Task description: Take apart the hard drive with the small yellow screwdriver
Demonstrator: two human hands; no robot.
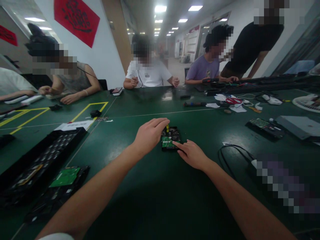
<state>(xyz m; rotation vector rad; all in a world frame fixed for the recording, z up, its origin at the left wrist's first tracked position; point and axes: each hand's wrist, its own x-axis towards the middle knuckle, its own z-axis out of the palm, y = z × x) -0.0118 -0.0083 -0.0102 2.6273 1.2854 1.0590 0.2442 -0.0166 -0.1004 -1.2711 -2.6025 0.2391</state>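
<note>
A hard drive (171,146) with a green circuit board lies on the table in front of me, board side up. My left hand (151,133) reaches over its far left part, fingers long and together around the top of a short yellow screwdriver (167,128). The screwdriver stands upright over the drive; its tip is too small to make out. From the right, my right hand (192,154) rests its stretched index finger on the circuit board's edge, thumb apart below and nothing held.
At left are a long black tray (47,156) and another drive with a green board (66,176). Right of me lie a drive (265,128), a grey box (300,126) and a black cable (226,146). Several people sit across the green table (140,206); one person stands.
</note>
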